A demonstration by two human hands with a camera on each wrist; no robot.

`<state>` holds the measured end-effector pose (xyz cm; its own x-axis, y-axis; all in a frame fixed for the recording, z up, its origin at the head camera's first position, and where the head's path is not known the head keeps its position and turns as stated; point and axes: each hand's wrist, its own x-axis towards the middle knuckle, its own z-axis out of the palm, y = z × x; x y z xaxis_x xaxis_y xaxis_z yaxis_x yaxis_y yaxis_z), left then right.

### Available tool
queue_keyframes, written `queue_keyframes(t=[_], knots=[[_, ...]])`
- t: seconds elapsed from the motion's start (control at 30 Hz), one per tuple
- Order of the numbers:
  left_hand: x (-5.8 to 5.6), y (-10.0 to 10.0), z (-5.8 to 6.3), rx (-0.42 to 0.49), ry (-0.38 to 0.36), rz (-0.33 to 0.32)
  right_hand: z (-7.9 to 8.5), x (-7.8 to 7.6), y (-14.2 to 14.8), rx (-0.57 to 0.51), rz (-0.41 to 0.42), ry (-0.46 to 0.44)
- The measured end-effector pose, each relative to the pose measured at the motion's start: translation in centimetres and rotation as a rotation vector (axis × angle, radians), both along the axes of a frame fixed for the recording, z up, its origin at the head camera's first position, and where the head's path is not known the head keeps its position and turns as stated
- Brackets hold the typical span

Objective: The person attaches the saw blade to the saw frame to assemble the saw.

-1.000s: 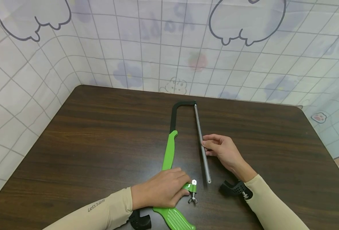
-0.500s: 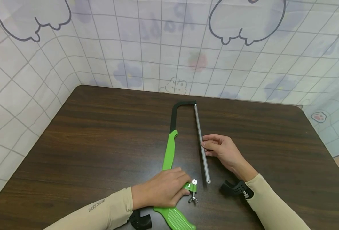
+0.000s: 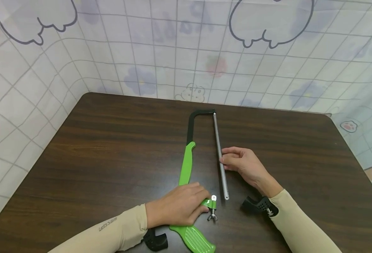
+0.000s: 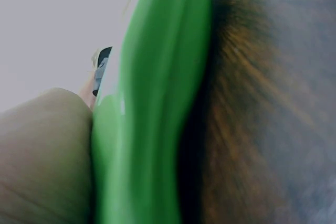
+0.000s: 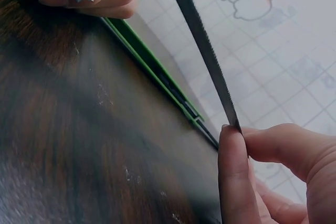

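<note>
I have a dark wood-grain table (image 3: 116, 161) filling the lower head view, with the green-and-black hacksaw frame (image 3: 186, 163) lying lengthwise away from the person. To its right, slightly slanted against it, the toothed hacksaw blade (image 3: 218, 140) meets the frame's far tip. The left hand (image 3: 179, 205) grips the frame's near part, fingers curled over it; the right hand (image 3: 246, 167), nearer the blade, pinches it around mid-length between thumb and fingers. Smallest come the pale blade post (image 3: 214, 198), left of the blade's near end and apart from it, the gap I'd watch, and the silver wing nut (image 3: 212, 216) on its near side.
</note>
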<state>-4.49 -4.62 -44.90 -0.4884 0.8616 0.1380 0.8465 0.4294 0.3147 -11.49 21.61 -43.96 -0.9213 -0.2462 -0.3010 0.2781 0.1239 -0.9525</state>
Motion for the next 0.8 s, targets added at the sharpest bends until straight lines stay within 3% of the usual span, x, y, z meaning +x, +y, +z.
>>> queue_keyframes(t=[0.8], knots=[[-0.1, 0.0, 0.0, 0.001, 0.003, -0.001, 0.3, 0.8, -1.5, -0.032, 0.012, -0.047]])
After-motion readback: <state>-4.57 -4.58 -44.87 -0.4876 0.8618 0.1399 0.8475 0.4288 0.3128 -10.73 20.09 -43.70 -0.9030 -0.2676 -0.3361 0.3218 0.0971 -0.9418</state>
